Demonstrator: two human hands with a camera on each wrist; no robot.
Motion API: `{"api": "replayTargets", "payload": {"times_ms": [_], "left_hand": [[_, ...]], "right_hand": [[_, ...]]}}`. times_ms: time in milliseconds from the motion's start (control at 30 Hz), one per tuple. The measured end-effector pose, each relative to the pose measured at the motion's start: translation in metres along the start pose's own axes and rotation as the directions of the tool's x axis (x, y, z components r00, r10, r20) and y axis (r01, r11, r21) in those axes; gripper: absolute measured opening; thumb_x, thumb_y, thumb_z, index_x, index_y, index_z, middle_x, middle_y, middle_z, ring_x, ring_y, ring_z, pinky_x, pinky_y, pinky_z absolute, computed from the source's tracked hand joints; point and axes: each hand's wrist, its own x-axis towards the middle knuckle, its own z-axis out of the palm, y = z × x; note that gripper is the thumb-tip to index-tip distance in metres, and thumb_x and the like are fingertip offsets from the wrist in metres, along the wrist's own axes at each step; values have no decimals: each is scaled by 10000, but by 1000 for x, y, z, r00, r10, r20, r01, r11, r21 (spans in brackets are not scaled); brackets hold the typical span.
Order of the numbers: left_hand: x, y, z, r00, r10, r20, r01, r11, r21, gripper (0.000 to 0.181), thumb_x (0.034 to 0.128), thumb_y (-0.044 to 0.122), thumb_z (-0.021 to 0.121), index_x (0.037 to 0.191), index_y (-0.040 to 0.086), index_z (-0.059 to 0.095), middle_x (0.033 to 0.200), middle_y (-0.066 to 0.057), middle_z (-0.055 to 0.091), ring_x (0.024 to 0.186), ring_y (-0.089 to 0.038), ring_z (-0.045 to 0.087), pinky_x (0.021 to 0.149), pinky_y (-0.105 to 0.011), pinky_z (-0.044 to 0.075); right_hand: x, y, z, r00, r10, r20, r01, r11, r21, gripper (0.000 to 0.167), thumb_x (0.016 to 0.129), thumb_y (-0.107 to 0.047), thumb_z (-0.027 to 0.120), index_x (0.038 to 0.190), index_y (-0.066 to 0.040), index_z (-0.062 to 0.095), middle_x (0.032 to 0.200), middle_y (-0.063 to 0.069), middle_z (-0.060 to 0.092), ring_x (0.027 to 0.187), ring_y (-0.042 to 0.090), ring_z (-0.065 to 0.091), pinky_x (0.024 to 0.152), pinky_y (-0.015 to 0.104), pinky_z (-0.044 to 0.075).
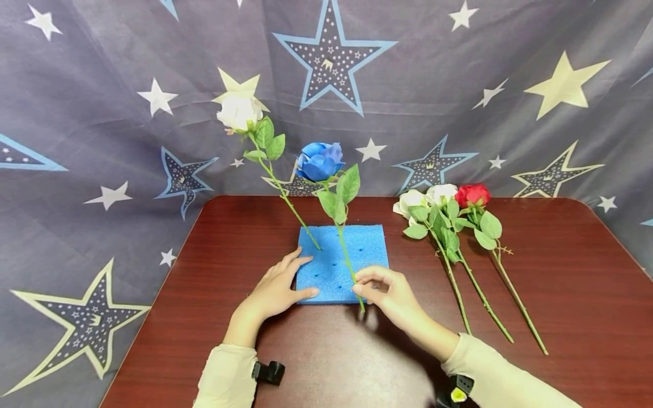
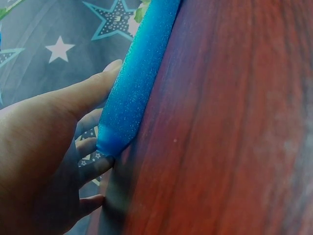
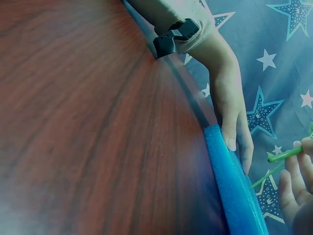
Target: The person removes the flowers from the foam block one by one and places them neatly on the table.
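A blue foam block (image 1: 326, 283) with several small holes lies on the table. My left hand (image 1: 278, 286) rests on its left edge, with fingers spread and thumb on the top near the front corner. My right hand (image 1: 390, 292) pinches the lower stem of a blue rose (image 1: 320, 161) between thumb and fingertips. In the right wrist view, the cut end of the green stem (image 3: 283, 154) sticks out free past the fingers, apart from the foam. A white rose (image 1: 240, 113) stands in the block's back left part, leaning left.
Two white roses (image 1: 411, 204) (image 1: 441, 194) and a red rose (image 1: 473, 195) lie on the right side of the dark red wooden table (image 1: 316, 362). A grey cloth with stars (image 1: 371, 150) hangs behind the table. Each sleeve carries a black wrist camera (image 1: 268, 372).
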Motion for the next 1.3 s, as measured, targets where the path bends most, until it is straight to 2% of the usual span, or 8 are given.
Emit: {"api": "replayTargets", "payload": {"times_ms": [167,433,767,933,1300], "left_hand": [[0,-1,0,1000,4,3,-4,1000,3,759,886,545,683,1523,244,402,1639,-37,179,1440,-391,260,1117,-615,225],[0,-1,0,1000,4,2,-4,1000,0,761,885,560,675,1525,255,398,1641,-27,172,1445,-386,252,1114,-621,226],[-1,0,-1,1000,-3,1,3,1000,-10,751,883,555,681,1518,260,408,1643,-12,164,1443,-393,251,1118,-620,218],[-2,-1,-1,1000,-2,3,2,1000,-8,754,883,556,680,1520,263,401,1644,-10,160,1447,-385,248,1125,-611,210],[-2,1,-2,1000,-7,6,7,1000,-15,768,885,547,684,1530,255,388,1646,-11,157,1450,-385,240,1123,-617,208]], "right_hand": [[-9,-1,-6,1000,-21,5,21,999,-24,191,877,-46,727,1025,66,680,871,103,707,731,106,640,671,274,542],[-22,-4,-18,1000,-14,2,14,999,-40,166,874,-27,723,1014,51,681,873,130,710,719,101,648,682,254,538],[-36,-2,-36,998,-68,-11,67,994,-82,143,880,-27,721,1011,22,690,856,44,705,723,90,638,669,247,527],[-41,3,-46,998,-59,-22,56,992,-114,140,881,-15,714,1016,18,691,848,-25,696,714,101,643,655,248,519],[-53,13,-66,997,-43,-58,30,980,-197,130,871,-21,724,997,5,702,817,-15,689,705,81,632,663,246,517]]}}
